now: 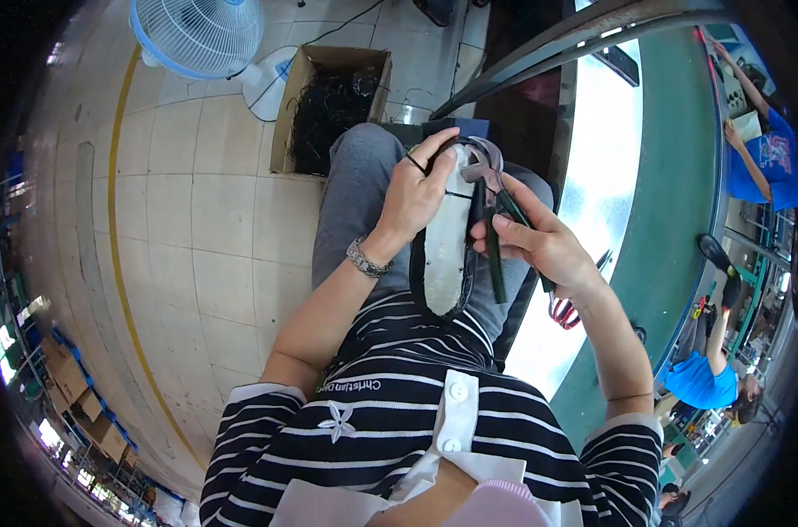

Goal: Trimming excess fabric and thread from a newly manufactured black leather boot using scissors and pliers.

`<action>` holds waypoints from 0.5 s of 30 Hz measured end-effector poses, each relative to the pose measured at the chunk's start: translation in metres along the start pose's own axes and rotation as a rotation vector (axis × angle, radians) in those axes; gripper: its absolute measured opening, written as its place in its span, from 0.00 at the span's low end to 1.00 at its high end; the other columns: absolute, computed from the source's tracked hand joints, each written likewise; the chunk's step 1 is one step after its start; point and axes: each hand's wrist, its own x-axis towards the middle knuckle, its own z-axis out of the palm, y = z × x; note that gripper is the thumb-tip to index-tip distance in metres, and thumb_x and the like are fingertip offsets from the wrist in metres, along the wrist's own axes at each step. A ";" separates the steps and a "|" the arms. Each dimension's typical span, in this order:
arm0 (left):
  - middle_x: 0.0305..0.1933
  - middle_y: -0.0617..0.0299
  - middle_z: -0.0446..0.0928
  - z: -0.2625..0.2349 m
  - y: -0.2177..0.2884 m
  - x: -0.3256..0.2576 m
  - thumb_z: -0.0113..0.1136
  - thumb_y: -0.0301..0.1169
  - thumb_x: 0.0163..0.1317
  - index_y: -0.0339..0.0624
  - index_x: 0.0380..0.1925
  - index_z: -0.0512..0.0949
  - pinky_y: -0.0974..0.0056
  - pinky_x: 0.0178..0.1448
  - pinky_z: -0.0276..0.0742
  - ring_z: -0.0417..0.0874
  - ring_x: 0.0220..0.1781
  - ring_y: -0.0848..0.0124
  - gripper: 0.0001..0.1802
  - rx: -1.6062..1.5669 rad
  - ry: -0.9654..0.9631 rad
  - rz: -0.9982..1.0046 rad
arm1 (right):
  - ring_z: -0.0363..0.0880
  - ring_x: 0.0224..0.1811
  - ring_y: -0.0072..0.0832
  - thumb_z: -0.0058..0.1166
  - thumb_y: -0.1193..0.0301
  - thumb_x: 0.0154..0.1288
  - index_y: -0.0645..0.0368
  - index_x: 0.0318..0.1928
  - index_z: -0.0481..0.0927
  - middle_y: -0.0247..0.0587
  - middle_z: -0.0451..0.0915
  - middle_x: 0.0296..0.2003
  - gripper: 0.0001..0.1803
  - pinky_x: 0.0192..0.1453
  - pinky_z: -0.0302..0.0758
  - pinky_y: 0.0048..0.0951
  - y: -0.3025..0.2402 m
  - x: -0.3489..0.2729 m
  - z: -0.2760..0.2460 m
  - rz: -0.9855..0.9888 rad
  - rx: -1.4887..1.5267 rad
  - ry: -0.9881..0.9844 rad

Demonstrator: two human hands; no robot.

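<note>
On my lap lies a shoe upper on a last [445, 250], its pale underside up and the black upper wrapped round its edge. My left hand [409, 200] grips its far end, with the thumb on the pale underside. A pair of lasting pincers [492, 200] is held in my right hand [553, 246], fingers round the dark handles. The metal jaws rest at the right edge of the shoe's far end, close to my left fingertips. Whether the jaws pinch the upper's edge is too small to tell.
A cardboard box [283, 132] of black scraps stands on the tiled floor beyond my knees, beside a blue-white fan [197, 39]. A green workbench [649, 176] with a bright strip runs along my right. Red-handled scissors [563, 312] lie near my right forearm. People in blue work across the bench.
</note>
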 end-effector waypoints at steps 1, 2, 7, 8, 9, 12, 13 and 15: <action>0.46 0.63 0.81 -0.002 -0.001 0.001 0.51 0.32 0.71 0.37 0.56 0.76 0.73 0.52 0.71 0.76 0.47 0.79 0.17 -0.027 -0.010 -0.014 | 0.81 0.43 0.27 0.45 0.70 0.75 0.55 0.75 0.48 0.39 0.79 0.35 0.33 0.48 0.79 0.29 -0.003 0.000 0.001 0.068 -0.028 0.029; 0.47 0.63 0.81 -0.003 -0.002 0.001 0.51 0.31 0.71 0.37 0.56 0.76 0.74 0.51 0.71 0.76 0.47 0.80 0.17 -0.052 -0.020 -0.027 | 0.81 0.43 0.27 0.45 0.70 0.75 0.55 0.75 0.48 0.39 0.79 0.35 0.33 0.48 0.79 0.29 -0.003 0.001 0.002 0.075 -0.029 0.029; 0.46 0.63 0.81 -0.001 -0.002 0.002 0.52 0.28 0.69 0.36 0.54 0.78 0.75 0.49 0.71 0.76 0.44 0.81 0.16 -0.094 -0.010 -0.042 | 0.79 0.30 0.24 0.44 0.72 0.75 0.55 0.74 0.49 0.39 0.76 0.31 0.32 0.35 0.78 0.28 0.019 0.004 0.001 -0.196 -0.438 0.071; 0.45 0.63 0.81 0.000 0.000 0.002 0.52 0.27 0.69 0.36 0.54 0.78 0.75 0.48 0.72 0.77 0.43 0.82 0.16 -0.084 0.003 -0.030 | 0.79 0.30 0.24 0.44 0.72 0.75 0.55 0.74 0.49 0.39 0.76 0.31 0.32 0.35 0.78 0.28 0.024 0.005 0.000 -0.196 -0.441 0.069; 0.45 0.63 0.81 0.000 0.001 0.002 0.52 0.27 0.69 0.36 0.54 0.78 0.75 0.48 0.72 0.77 0.43 0.82 0.16 -0.085 0.007 -0.030 | 0.79 0.29 0.24 0.44 0.73 0.75 0.55 0.74 0.49 0.40 0.77 0.30 0.32 0.34 0.78 0.28 0.029 0.006 0.000 -0.226 -0.456 0.093; 0.44 0.64 0.82 0.000 0.003 0.001 0.52 0.26 0.68 0.35 0.54 0.79 0.75 0.47 0.72 0.77 0.42 0.82 0.16 -0.033 0.020 0.015 | 0.79 0.27 0.25 0.44 0.73 0.75 0.54 0.74 0.49 0.40 0.78 0.29 0.32 0.34 0.78 0.29 0.038 0.007 0.001 -0.268 -0.480 0.136; 0.44 0.64 0.82 -0.001 0.003 0.001 0.52 0.26 0.68 0.36 0.54 0.79 0.75 0.47 0.72 0.77 0.41 0.82 0.17 -0.036 0.003 0.006 | 0.79 0.27 0.25 0.43 0.73 0.75 0.54 0.74 0.49 0.39 0.78 0.28 0.32 0.34 0.78 0.29 0.040 0.008 0.000 -0.296 -0.479 0.133; 0.44 0.64 0.82 -0.005 0.002 0.001 0.52 0.26 0.67 0.36 0.54 0.79 0.75 0.46 0.72 0.77 0.41 0.82 0.17 -0.039 -0.020 -0.001 | 0.79 0.26 0.25 0.43 0.73 0.75 0.54 0.74 0.49 0.38 0.77 0.28 0.32 0.34 0.78 0.29 0.036 0.004 -0.003 -0.323 -0.475 0.134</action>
